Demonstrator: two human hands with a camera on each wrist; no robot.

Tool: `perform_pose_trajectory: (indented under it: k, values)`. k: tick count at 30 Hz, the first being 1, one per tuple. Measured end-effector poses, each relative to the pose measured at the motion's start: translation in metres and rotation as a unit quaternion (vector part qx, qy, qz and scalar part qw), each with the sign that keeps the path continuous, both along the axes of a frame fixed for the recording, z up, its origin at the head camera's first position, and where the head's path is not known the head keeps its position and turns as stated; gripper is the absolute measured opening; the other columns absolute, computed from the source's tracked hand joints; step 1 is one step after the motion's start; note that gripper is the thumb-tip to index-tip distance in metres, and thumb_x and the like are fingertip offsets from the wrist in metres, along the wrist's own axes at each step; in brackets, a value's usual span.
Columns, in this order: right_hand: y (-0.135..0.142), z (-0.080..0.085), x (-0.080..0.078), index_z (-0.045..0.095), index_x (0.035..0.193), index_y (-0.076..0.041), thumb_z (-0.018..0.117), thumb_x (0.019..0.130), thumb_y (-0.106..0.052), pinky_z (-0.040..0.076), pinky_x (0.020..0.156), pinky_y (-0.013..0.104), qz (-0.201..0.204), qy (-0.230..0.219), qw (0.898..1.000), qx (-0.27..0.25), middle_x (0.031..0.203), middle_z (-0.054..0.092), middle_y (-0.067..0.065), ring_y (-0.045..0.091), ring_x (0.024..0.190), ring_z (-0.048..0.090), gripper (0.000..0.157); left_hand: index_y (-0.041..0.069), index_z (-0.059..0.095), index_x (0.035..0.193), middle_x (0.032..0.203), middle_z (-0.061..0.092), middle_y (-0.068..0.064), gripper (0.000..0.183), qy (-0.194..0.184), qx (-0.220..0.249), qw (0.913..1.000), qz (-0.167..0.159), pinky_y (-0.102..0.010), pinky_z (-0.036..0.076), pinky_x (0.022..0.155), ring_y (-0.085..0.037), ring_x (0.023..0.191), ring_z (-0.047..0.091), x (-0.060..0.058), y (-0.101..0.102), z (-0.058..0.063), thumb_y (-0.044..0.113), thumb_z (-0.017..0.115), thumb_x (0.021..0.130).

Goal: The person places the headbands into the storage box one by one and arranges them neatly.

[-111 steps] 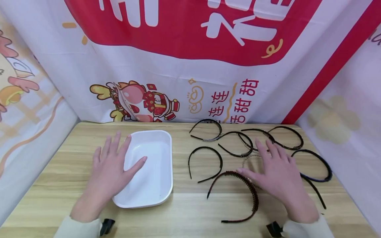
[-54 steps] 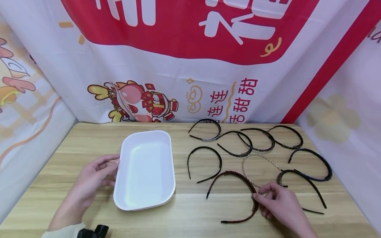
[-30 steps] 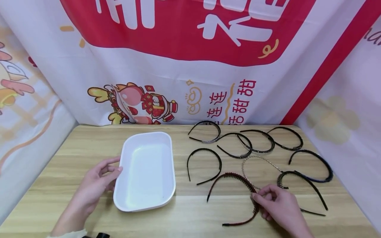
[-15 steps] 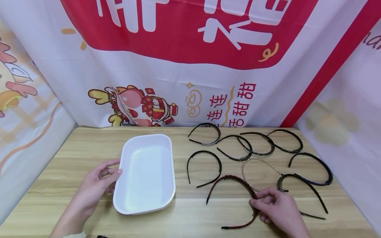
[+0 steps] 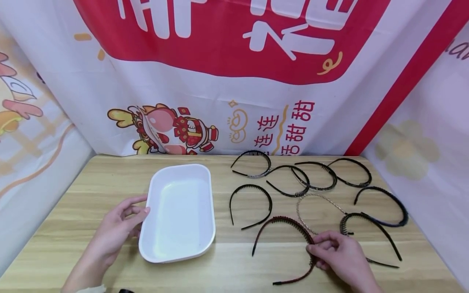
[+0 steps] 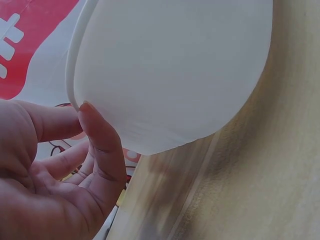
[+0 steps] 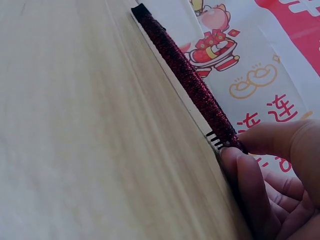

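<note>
- The left hand (image 5: 117,226) pinches the left rim of the white tray (image 5: 177,221), thumb on top and a finger against the outer wall—to steady it, I'd guess, since a light tray like that would slide easily.
- The right hand (image 5: 340,256), well to the right of the tray, pinches the dark red glitter headband (image 7: 192,80) between thumb and finger. The grip sits near the middle of the arch, probably for balance, with both tips toward the tray. Whether the band is off the table, I can't tell.
- Nearest that hand, farther from the tray: one gold braided headband (image 5: 332,202) and one black toothed headband (image 5: 382,230), partly hidden by the hand.
- Just right of the tray lies one plain black headband (image 5: 270,201). Beyond it, toward the back, are one silver-trimmed headband (image 5: 257,176) and three more dark headbands (image 5: 308,182)—some overlapping. One navy-looking headband (image 5: 403,209) is farthest right of the tray.
- My count: two hands, one tray, nine headbands. The loose spread likely makes single bands easier to pick out.
- Under the tray is one wood-grain table (image 5: 110,175); behind it hangs printed cloth (image 5: 201,97).
</note>
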State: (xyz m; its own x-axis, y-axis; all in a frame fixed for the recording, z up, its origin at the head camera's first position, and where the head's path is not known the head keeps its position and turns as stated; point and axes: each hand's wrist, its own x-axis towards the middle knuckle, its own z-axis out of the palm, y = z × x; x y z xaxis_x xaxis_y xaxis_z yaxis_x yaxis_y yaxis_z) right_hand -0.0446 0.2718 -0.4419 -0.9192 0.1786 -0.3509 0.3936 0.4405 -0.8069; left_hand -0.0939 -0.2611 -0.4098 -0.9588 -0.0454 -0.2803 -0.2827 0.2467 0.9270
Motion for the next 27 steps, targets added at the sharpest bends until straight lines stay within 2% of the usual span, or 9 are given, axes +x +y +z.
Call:
perform_pose_trajectory:
  k: [7, 16, 27]
  values:
    - [-0.0005, -0.0002, -0.0013, 0.070, 0.122, 0.002, 0.092, 0.086, -0.018, 0.065, 0.066, 0.033, -0.024, -0.009, 0.998, -0.053, 0.089, 0.074, 0.009, 0.021, 0.070, 0.073, 0.047, 0.009, 0.037, 0.163, 0.104, 0.066, 0.010, 0.066, -0.006, -0.007, 1.0000, -0.003, -0.031, 0.062, 0.072, -0.012, 0.081, 0.066, -0.0002, -0.0006, -0.0004, 0.028, 0.067, 0.108]
    - [-0.0019, 0.0025, -0.0033, 0.068, 0.123, 0.004, 0.089, 0.088, -0.017, 0.066, 0.066, 0.034, -0.032, -0.001, 0.997, -0.070, 0.091, 0.075, 0.010, 0.021, 0.071, 0.074, 0.046, 0.009, 0.040, 0.162, 0.104, 0.069, 0.011, 0.065, 0.003, 0.002, 1.0000, -0.006, -0.032, 0.064, 0.073, -0.013, 0.083, 0.068, -0.0020, -0.0018, 0.0003, 0.030, 0.068, 0.108]
    - [-0.0041, 0.0024, -0.0033, 0.066, 0.129, 0.004, 0.085, 0.091, -0.011, 0.066, 0.071, 0.032, -0.051, 0.017, 0.992, -0.114, 0.098, 0.077, 0.010, 0.021, 0.077, 0.074, 0.046, 0.010, 0.039, 0.163, 0.106, 0.069, 0.011, 0.066, -0.005, 0.003, 1.0000, -0.005, -0.033, 0.064, 0.076, -0.013, 0.087, 0.070, -0.0048, -0.0018, 0.0012, 0.031, 0.069, 0.107]
